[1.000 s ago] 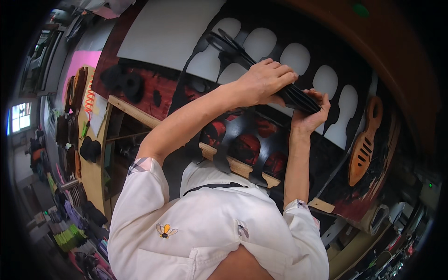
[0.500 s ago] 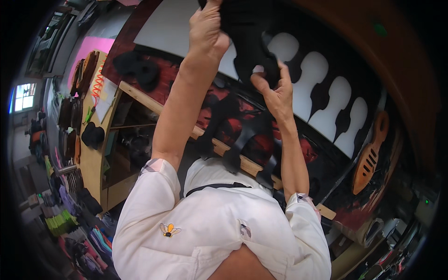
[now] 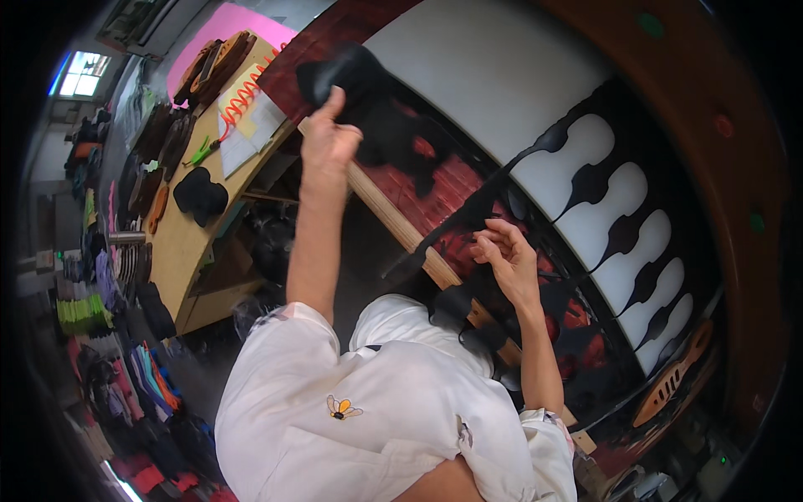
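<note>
My left hand [image 3: 330,146] is over the table's left end, its thumb up against a black flat cut-out piece [image 3: 389,138]. The hand looks closed on this piece, though blur and the dark material hide most fingers. Behind it lies another dark curved shape [image 3: 347,71]. My right hand [image 3: 508,255] hangs over the table edge, fingers loosely bent and apart, with nothing in it. A thin black strip [image 3: 473,209] runs slantwise past its fingertips and hangs over the edge. Beyond lies a black sheet with rounded openings [image 3: 627,234] over a white board [image 3: 493,67].
A dark red tabletop [image 3: 418,197] has a wooden front rail [image 3: 385,209]. To the left, a light wooden table [image 3: 180,251] bears a coiled red hose [image 3: 251,92], papers and a black piece [image 3: 201,197]. A slotted wooden paddle [image 3: 669,385] lies right. A brown machine beam [image 3: 728,209] overhangs the far side.
My left hand has swung left and down with the black piece. My right hand has let go of it and come down nearer the edge. The view has shifted.
</note>
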Demonstrator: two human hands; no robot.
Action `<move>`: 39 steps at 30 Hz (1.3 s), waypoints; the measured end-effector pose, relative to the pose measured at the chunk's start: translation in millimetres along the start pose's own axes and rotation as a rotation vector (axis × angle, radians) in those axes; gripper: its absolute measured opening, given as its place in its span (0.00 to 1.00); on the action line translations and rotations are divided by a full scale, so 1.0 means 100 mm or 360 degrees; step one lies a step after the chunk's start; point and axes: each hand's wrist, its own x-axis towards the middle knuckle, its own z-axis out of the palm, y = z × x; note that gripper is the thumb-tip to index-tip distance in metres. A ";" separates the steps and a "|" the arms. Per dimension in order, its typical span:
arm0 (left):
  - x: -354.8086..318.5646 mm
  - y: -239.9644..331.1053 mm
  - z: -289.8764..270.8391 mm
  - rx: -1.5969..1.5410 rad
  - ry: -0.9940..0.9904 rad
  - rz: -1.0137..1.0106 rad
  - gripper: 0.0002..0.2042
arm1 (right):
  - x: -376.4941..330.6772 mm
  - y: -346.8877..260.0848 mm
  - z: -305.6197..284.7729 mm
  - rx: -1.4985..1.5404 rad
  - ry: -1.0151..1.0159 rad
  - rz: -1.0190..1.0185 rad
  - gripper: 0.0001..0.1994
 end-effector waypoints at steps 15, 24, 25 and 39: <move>1.20 -0.18 -0.62 0.2732 0.0765 0.2380 0.35 | -1.34 0.05 -1.33 -0.0384 0.1733 -0.0450 0.11; -0.08 -2.38 1.28 0.2174 -0.1591 0.1387 0.23 | -2.98 0.20 -3.31 -0.2292 0.2211 0.0571 0.34; -0.19 -2.64 1.44 0.2164 -0.1695 0.1307 0.25 | -3.02 0.23 -3.42 -0.2111 0.2111 0.0801 0.35; -0.31 -3.94 2.22 0.3047 -0.1571 0.1912 0.29 | -2.60 -0.06 -4.11 -0.1282 0.2984 -0.0150 0.24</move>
